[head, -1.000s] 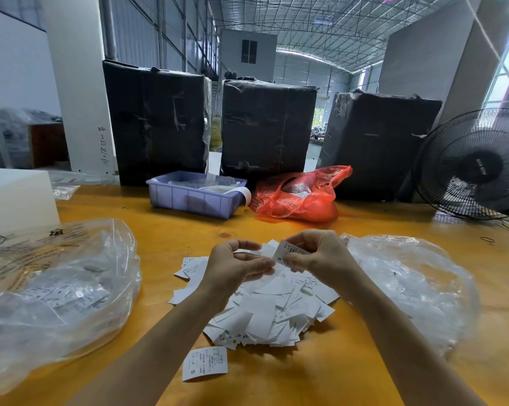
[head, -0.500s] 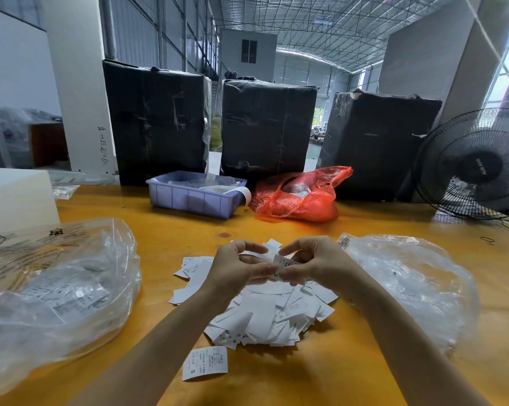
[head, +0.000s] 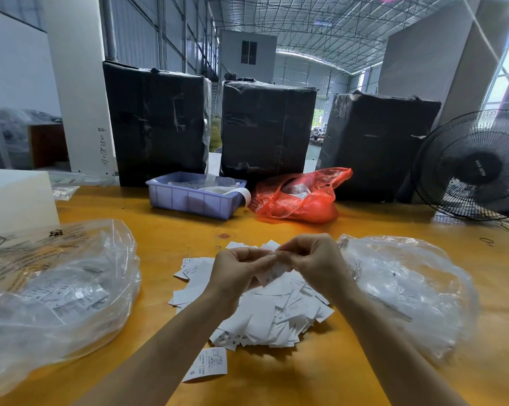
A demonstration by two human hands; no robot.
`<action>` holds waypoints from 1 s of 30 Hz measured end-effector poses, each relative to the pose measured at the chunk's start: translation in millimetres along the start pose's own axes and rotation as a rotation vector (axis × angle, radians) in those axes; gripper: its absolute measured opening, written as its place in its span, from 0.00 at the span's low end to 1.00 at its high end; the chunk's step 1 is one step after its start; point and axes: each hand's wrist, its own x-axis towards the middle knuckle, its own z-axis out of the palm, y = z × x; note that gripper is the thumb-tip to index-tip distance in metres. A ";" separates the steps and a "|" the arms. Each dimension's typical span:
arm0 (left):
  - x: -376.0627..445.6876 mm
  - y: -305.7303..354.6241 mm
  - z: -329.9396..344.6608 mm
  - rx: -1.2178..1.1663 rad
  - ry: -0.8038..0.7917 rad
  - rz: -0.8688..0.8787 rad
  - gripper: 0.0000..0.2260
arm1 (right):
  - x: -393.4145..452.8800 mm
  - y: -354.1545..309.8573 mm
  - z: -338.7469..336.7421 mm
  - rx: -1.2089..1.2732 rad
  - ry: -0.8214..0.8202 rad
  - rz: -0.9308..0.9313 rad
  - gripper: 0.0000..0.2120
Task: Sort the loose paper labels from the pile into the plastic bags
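While both bags (head: 57, 291) (head: 408, 291) already hold labels, we judge the sorting far from done, since a large pile (head: 265, 315) remains between them and our left hand (head: 235, 271) and right hand (head: 315, 259) together pinch one label (head: 273, 272) above it.

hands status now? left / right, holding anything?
Left hand: fingers curled, pinching a paper label above the pile.
Right hand: pinching the same label from the other side.
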 end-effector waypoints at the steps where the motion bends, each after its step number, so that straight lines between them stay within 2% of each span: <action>1: -0.2 -0.5 1.3 -0.006 0.005 -0.013 0.05 | 0.1 0.5 2.7 -0.013 -0.016 -0.002 0.03; 5: 1.7 -0.3 2.8 -0.147 0.067 -0.083 0.08 | 1.3 2.9 6.1 -0.024 0.005 0.026 0.08; 8: 2.9 -0.3 2.6 -0.269 0.115 -0.135 0.07 | -0.9 1.6 11.6 -0.061 0.054 -0.048 0.07; 11: 5.6 -0.7 -0.8 -0.270 0.185 -0.204 0.06 | -4.4 1.0 18.8 -0.154 -0.096 -0.093 0.11; 13: 6.9 -1.2 -3.2 -0.300 0.201 -0.240 0.06 | -6.6 1.0 20.2 -0.110 -0.216 -0.060 0.18; 16: 7.4 -2.5 -3.9 -0.335 0.212 -0.256 0.06 | -6.8 2.4 20.8 0.004 -0.143 0.008 0.24; 19: 7.4 -2.6 -3.6 -0.317 0.201 -0.256 0.07 | -5.0 1.7 20.2 0.198 -0.029 0.081 0.13; 21: 6.1 -1.2 -4.0 -0.299 0.157 -0.264 0.06 | -6.0 0.8 20.7 0.222 -0.035 0.075 0.06; 27: 7.9 6.4 -8.8 -0.066 0.034 -0.247 0.09 | -4.7 1.2 18.6 0.219 -0.023 0.111 0.08; 30: 9.8 8.8 -17.4 0.079 -0.023 -0.188 0.05 | -4.7 1.4 17.4 0.281 -0.007 0.181 0.05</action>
